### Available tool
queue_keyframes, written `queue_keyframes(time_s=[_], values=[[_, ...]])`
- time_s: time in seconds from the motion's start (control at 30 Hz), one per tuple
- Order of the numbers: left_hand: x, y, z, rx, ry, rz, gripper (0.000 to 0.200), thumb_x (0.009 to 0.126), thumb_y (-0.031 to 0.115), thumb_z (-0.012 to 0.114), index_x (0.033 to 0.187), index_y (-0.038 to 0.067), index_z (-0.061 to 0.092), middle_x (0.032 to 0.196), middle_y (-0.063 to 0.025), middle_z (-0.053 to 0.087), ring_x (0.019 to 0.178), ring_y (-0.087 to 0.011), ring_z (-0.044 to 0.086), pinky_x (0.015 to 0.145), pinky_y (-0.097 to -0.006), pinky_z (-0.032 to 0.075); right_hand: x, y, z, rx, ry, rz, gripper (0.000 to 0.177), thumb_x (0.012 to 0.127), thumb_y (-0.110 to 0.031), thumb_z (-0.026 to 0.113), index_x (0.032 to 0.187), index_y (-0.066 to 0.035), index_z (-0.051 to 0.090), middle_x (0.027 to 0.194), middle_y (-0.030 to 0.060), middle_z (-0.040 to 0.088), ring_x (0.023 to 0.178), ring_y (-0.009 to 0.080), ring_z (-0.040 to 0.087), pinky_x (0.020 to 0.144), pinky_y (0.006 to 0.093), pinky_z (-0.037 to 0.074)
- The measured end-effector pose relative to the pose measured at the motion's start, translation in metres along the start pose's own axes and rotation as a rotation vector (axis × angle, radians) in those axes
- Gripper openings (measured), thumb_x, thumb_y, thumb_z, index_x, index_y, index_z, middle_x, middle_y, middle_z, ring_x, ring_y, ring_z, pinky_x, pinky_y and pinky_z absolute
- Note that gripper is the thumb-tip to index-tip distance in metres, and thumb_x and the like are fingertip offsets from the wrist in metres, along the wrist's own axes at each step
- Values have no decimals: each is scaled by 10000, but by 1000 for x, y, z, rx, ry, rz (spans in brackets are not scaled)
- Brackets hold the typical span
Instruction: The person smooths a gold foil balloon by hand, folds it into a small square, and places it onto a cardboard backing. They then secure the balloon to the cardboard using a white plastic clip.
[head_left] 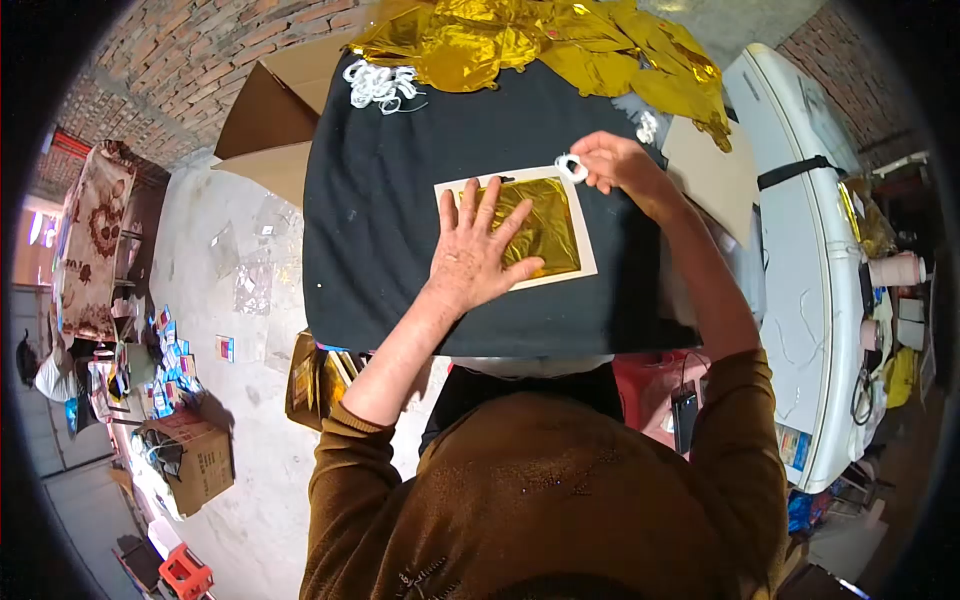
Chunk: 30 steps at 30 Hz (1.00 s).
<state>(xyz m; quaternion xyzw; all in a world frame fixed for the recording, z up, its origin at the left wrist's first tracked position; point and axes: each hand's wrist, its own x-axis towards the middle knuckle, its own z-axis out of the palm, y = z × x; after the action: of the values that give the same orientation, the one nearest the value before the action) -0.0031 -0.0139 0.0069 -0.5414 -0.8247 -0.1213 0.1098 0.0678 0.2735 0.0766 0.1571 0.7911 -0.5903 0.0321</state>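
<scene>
My left hand (468,258) lies flat with its fingers spread, over the left part of a folded gold foil sheet (552,232). That foil rests on a white card (588,266), whose border shows around it. At the card's upper right corner, my right hand (620,168) pinches a small coil of white string (571,169) between thumb and fingers. Both hands are over a table with a black cloth (375,240).
Gold foil pieces (465,45) cover the table's far edge, with a heap of white string coils (380,86) at its left end. A small white bundle (647,126) lies at the right. Cardboard boxes (265,115) stand left; a white freezer (800,270) stands right.
</scene>
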Motion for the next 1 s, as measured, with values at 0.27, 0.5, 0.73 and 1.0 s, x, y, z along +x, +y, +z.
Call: queue_keyframes(time_s=[0.27,0.5,0.73,1.0], values=[[0,-1,5,63,29,24,792,972,796,421,1558,269,504,1627,-232,357,1503,-449,307,1206,-635,229,-34,42,9,-56,158,-105,254,987,-166,664,1145,29,626,898,74,718,729,112,652,565,257,493],[0,-1,6,33,51,33,777,968,787,448,1552,277,511,1628,-220,342,1495,-431,303,1202,-629,222,-38,39,23,-150,218,-79,191,986,-142,666,1099,10,635,882,63,726,736,111,660,612,273,521],[-1,1,3,25,61,28,764,951,779,497,1549,302,515,1651,-191,301,1495,-421,289,1195,-639,219,-14,53,20,-78,285,-97,151,989,-143,659,1052,-6,663,848,42,719,719,102,649,625,278,525],[-1,2,-1,1,82,35,755,930,747,564,1545,311,520,1653,-188,297,1489,-422,290,1203,-633,209,56,23,27,-278,296,-479,154,1004,-173,657,1093,-54,695,911,92,773,812,155,718,731,327,561]])
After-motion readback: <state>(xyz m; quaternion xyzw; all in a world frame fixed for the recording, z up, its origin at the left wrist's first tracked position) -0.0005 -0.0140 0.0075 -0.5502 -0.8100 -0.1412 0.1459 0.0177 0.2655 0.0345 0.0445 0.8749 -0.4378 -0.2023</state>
